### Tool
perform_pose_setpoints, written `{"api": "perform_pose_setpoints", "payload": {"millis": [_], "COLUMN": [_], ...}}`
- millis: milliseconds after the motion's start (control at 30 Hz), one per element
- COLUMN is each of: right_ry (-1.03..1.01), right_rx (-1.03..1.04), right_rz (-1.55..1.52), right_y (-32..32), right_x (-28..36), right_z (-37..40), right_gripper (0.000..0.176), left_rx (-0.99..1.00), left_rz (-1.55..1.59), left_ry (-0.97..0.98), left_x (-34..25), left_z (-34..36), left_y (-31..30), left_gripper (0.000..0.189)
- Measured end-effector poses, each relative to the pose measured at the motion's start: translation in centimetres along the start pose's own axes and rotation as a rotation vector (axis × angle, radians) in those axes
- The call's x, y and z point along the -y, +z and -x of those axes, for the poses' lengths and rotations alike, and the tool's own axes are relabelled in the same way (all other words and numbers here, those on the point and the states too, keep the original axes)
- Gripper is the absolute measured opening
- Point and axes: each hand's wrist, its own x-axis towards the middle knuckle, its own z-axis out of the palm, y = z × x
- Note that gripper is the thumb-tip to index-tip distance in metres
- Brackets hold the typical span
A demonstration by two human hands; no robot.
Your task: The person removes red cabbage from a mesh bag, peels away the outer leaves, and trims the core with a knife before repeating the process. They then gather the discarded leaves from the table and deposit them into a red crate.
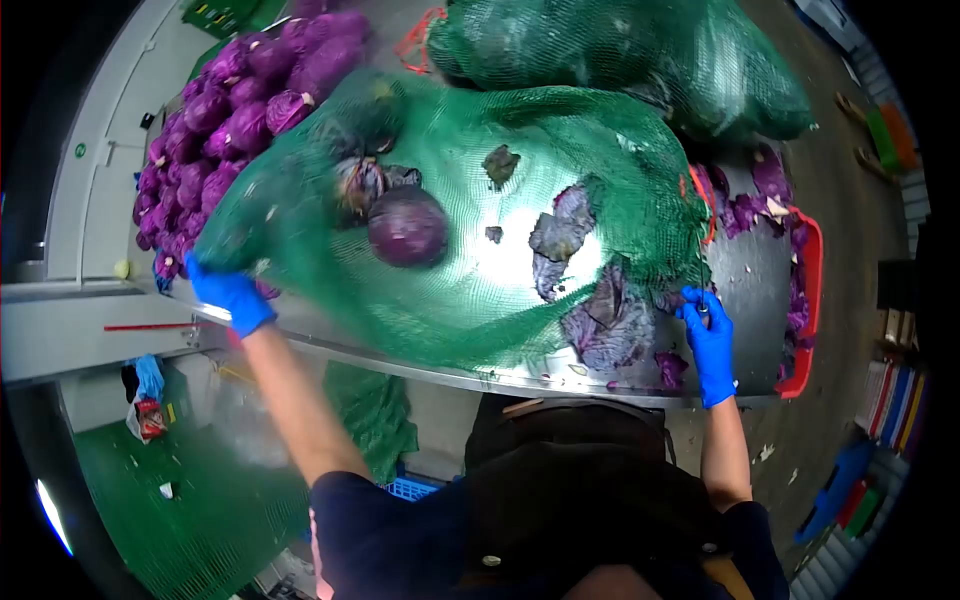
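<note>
A green mesh bag [465, 310] lies spread over the steel table. At its far left corner, my left hand [230, 297] in a blue glove is closed on the mesh. A red cabbage [408, 227] sits in the bag, with a second, wilted-looking one [360, 185] beside it, partly covered by mesh. Loose cabbage leaves [562, 232] lie toward the right of the mesh. My right hand [710, 345], also gloved, is closed round what looks like a small knife [703, 312], its thin blade seen edge-on near the bag's mouth. A crumpled leaf [612, 322] lies to its left.
Trimmed red cabbages [225, 120] are piled high at the left. Full green mesh sacks [620, 55] lie along the back. A red crate [803, 350] with purple leaves stands at the right end. More green netting [190, 490] hangs below the table at the left.
</note>
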Motion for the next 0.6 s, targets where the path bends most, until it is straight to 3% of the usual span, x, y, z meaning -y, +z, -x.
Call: {"api": "perform_pose_setpoints", "payload": {"millis": [33, 67, 100, 133, 167, 233, 300, 367, 433, 467, 533, 567, 600], "right_ry": [0.018, 0.057, 0.004, -0.011, -0.032, -0.138, -0.398, -0.461, -0.409, -0.363, -0.316, -0.347, -0.379], "right_rx": [-0.019, -0.01, -0.023, 0.001, 0.027, 0.063, 0.058, -0.017, -0.099, -0.127, -0.131, -0.119, -0.106], "right_rz": [-0.034, -0.007, -0.037, -0.046, -0.052, -0.057, -0.046, 0.014, 0.308, 0.238, 0.166, 0.195, 0.225], "right_y": [0.0, 0.2, 0.8, 1.5, 2.6, 4.9, 7.2, 8.9, 9.5, 9.1, 7.7, 7.4, 7.4], "right_x": [0.1, 0.8, 0.4, 1.7, 3.3, 5.1, 3.9, 5.7, 5.7, 5.3, 4.1, 3.9, 4.0], "right_z": [1.0, 1.5, 1.7, 2.2, 2.3, 1.6, -1.4, -4.9, -8.4, -9.9, -12.1, -11.7, -10.9], "right_gripper": [0.022, 0.023, 0.024, 0.024, 0.025, 0.031, 0.046, 0.063, 0.071, 0.073, 0.077, 0.077, 0.077], "left_rx": [-0.072, 0.297, -0.114, -0.076, 0.065, 0.049, -0.149, 0.113, 0.628, 0.869, 1.033, 1.019, 1.021], "left_rz": [-0.08, 0.091, -0.201, -0.815, -1.095, -1.485, -1.45, -0.821, -0.462, -0.347, -0.368, -0.285, -0.32], "left_ry": [0.015, -0.138, -0.151, -0.085, -0.163, 0.307, 1.033, 0.746, 0.301, 0.02, -0.312, -0.469, -0.432], "left_x": [0.9, 6.7, 5.5, 4.0, 6.5, 4.9, 1.0, -1.4, 1.9, 4.4, 8.5, 11.4, 14.2], "left_z": [-1.5, -9.2, -4.4, 0.4, -0.9, 4.3, 10.0, 16.4, 20.7, 22.7, 27.1, 28.6, 29.8], "left_y": [-3.2, -16.6, -13.2, -9.3, -13.5, -4.8, 4.7, 13.3, 16.0, 17.6, 20.8, 22.3, 23.8], "left_gripper": [0.034, 0.031, 0.028, 0.026, 0.029, 0.035, 0.041, 0.04, 0.04, 0.039, 0.038, 0.04, 0.051]}}
